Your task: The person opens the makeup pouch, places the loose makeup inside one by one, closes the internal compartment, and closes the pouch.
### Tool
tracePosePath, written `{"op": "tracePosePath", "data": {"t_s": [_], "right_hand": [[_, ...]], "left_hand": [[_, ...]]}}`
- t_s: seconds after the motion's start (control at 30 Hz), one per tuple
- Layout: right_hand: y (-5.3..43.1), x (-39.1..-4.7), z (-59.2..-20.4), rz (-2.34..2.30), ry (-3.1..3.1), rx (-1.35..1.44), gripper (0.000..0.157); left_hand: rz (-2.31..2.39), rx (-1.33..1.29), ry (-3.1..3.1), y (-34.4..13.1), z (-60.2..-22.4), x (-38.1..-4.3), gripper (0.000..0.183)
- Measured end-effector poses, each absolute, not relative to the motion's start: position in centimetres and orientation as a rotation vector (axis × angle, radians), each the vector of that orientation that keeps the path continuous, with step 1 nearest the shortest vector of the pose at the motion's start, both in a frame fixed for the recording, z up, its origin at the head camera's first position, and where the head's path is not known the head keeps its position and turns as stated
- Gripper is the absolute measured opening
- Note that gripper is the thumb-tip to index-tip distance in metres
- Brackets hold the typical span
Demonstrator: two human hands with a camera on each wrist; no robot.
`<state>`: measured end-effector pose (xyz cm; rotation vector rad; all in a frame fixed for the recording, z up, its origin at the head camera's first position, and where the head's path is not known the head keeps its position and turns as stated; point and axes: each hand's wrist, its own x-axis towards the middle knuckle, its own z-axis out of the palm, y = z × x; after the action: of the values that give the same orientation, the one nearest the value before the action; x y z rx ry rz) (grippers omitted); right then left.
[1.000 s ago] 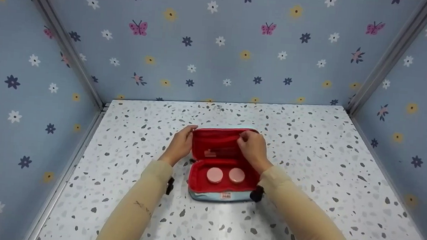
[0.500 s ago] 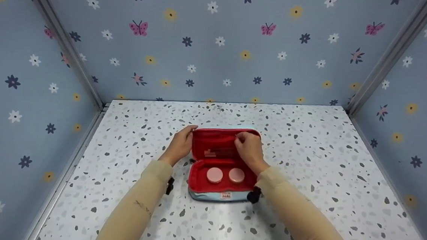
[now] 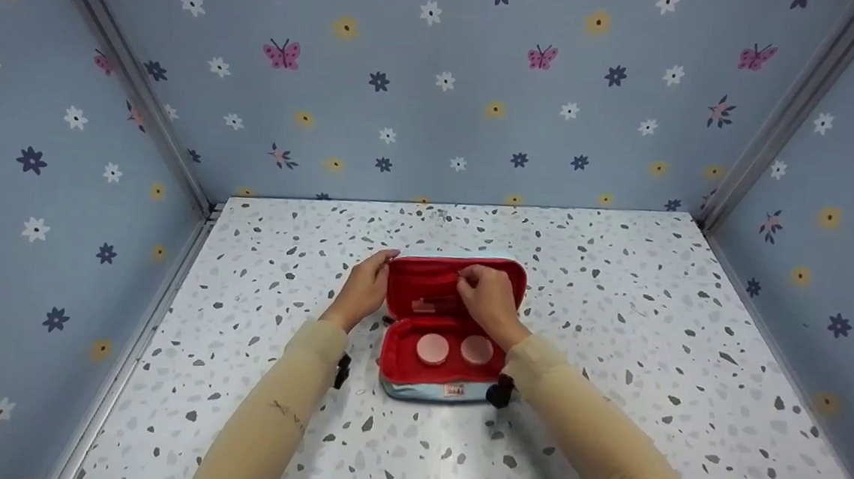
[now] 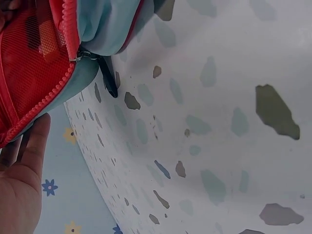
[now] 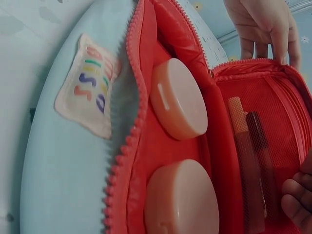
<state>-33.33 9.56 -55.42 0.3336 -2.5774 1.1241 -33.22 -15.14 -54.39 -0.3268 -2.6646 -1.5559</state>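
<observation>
A light-blue zip pouch (image 3: 416,390) with red lining lies open, its lid raised at the back. Two round pale-pink jars (image 3: 432,349) sit in its base. Behind red mesh in the lid are slim items, one orange-capped (image 5: 238,114) and one dark-capped (image 5: 257,129). My left hand (image 3: 365,288) holds the lid's left edge, with fingers behind it (image 4: 34,141). At the lid pocket's zip (image 5: 292,107), my right hand (image 3: 489,296) has thumb and fingers pinched together. The zipper pull itself is hidden by those fingers.
The pouch rests on a white speckled table (image 3: 618,298). Blue flower-patterned panels (image 3: 435,120) stand behind and at both sides. A dark zipper pull (image 4: 108,78) hangs at the pouch's left corner.
My right hand has slid left along the lid pocket, uncovering the lid's right corner. The left hand keeps its hold on the lid, and the jars stay in place.
</observation>
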Motion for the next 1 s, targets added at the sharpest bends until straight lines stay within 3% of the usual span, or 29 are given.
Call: {"op": "tracePosePath", "data": {"t_s": [1.0], "right_hand": [[4.0, -32.4, -55.5, 1.341, -2.705, 0.414, 0.017]], "left_hand": [[-1.605, -0.322, -2.673, -15.7, -54.3, -32.7, 0.043]]}}
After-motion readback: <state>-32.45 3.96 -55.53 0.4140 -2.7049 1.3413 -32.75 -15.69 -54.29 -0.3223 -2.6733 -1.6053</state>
